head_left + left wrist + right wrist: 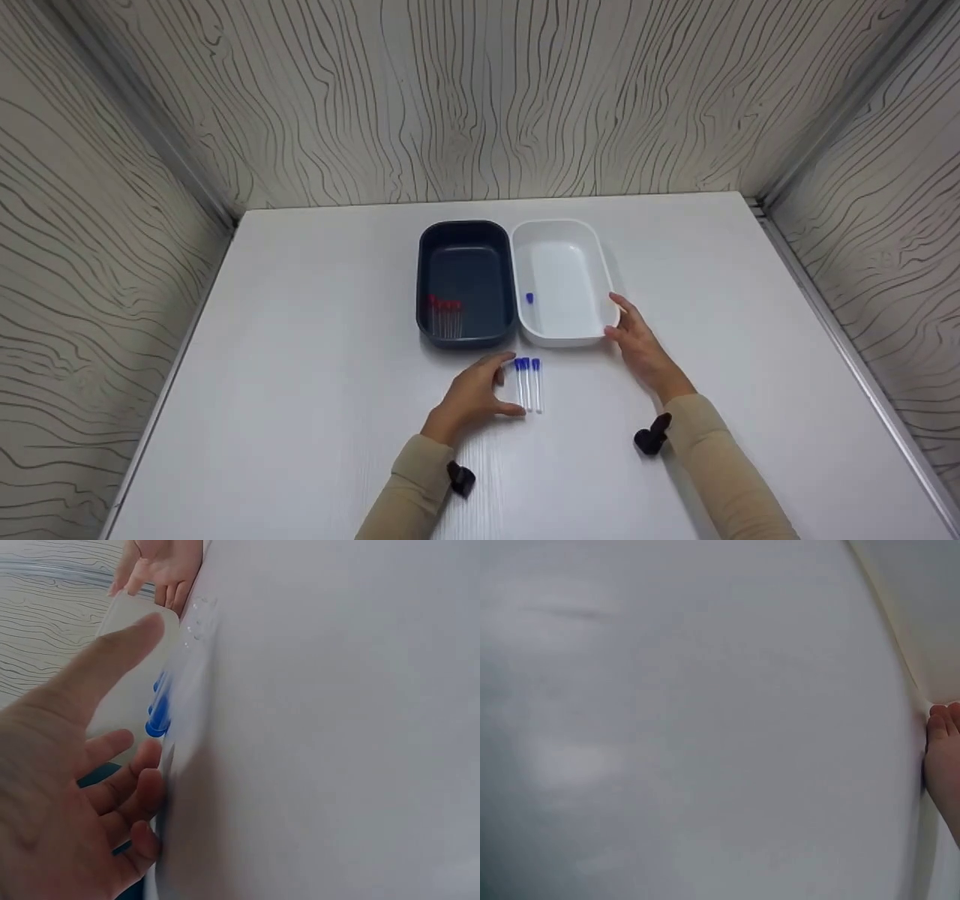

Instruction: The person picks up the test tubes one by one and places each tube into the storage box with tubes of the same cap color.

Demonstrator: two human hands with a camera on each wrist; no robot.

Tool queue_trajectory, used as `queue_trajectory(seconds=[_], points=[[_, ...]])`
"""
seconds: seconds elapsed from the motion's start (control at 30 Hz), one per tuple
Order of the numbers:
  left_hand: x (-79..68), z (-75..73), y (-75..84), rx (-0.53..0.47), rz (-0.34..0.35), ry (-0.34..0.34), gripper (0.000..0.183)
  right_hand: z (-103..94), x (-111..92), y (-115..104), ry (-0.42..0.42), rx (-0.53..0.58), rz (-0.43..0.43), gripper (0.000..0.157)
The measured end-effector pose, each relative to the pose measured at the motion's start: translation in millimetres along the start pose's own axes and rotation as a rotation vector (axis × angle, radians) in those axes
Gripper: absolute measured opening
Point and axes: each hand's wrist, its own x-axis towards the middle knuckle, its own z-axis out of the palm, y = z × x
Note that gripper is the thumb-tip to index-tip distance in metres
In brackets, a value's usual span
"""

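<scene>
Three thin clear tubes with blue caps (538, 390) lie side by side on the white table, caps toward the trays. To the left of them is my left hand (474, 394), its thumb and forefinger spread apart and nothing held between them. In the left wrist view the blue caps (157, 716) show past the loosely bent fingers. My right hand (641, 349) holds the near right corner of a white tray (566, 341), thumb at the front side and a finger at the right side. Inside that tray rests one blue cap (529, 298); any tube below it is too faint to see.
A dark blue tray (466, 343) stands against the white tray's left side. Several clear tubes with red caps (448, 306) lie in its near left part. Patterned panels (480, 105) rise behind the table and at both sides.
</scene>
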Motion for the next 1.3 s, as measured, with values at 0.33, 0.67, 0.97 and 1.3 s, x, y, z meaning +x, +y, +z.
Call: queue_trajectory(seconds=[0.33, 0.67, 0.97, 1.3], points=[[5.2, 4.6, 3.9, 0.149, -0.033, 0.006, 0.101, 0.4, 1, 0, 0.014, -0.028, 0.003, 0.069], [7.7, 7.0, 6.3, 0.171, -0.051, 0.002, 0.097, 0.0, 0, 1, 0.015, -0.028, -0.006, 0.068], [4.1, 7.0, 2.9, 0.141, -0.034, 0.018, 0.093, 1.5, -1, 2, -0.006, -0.04, 0.017, 0.069], [5.1, -5.4, 9.3, 0.098, -0.007, 0.016, 0.095, 2.0, 0, -1, 0.043, -0.054, 0.03, 0.064]])
